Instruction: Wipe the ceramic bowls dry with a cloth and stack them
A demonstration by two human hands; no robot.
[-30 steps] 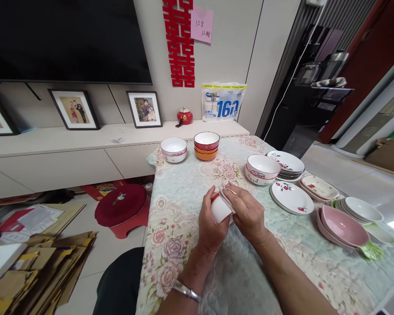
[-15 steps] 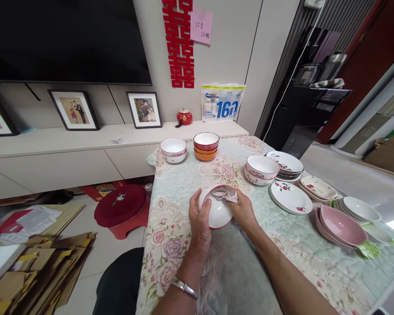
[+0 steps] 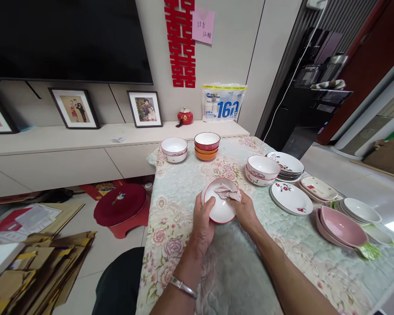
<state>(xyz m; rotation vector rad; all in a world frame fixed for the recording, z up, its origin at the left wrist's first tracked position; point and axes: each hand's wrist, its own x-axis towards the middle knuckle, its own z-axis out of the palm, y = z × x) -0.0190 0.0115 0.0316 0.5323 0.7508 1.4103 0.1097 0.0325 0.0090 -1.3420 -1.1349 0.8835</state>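
Observation:
A white bowl with a red rim (image 3: 220, 210) is held above the table, its inside facing up toward me. My left hand (image 3: 203, 218) grips its left side, thumb over the rim. At the right side, my right hand (image 3: 246, 211) is closed on a pale pink cloth (image 3: 228, 192), which lies against the inside of the bowl. Beyond the hands stand two stacked white bowls (image 3: 174, 149) and a stack of red and orange bowls (image 3: 206, 146). More white bowls (image 3: 263, 169) stand to the right, beside floral plates (image 3: 291, 198).
The flowered tablecloth (image 3: 170, 214) covers the table. On its right side lie pink dishes (image 3: 343, 225), square plates (image 3: 319, 188) and small white bowls (image 3: 361, 210). A red stool (image 3: 121, 205) and flattened cardboard (image 3: 52, 271) are on the floor at the left.
The bowl has turned and tilted, showing more of its inside. The cloth has shifted slightly right and spread out, and my right hand has moved a little right with it.

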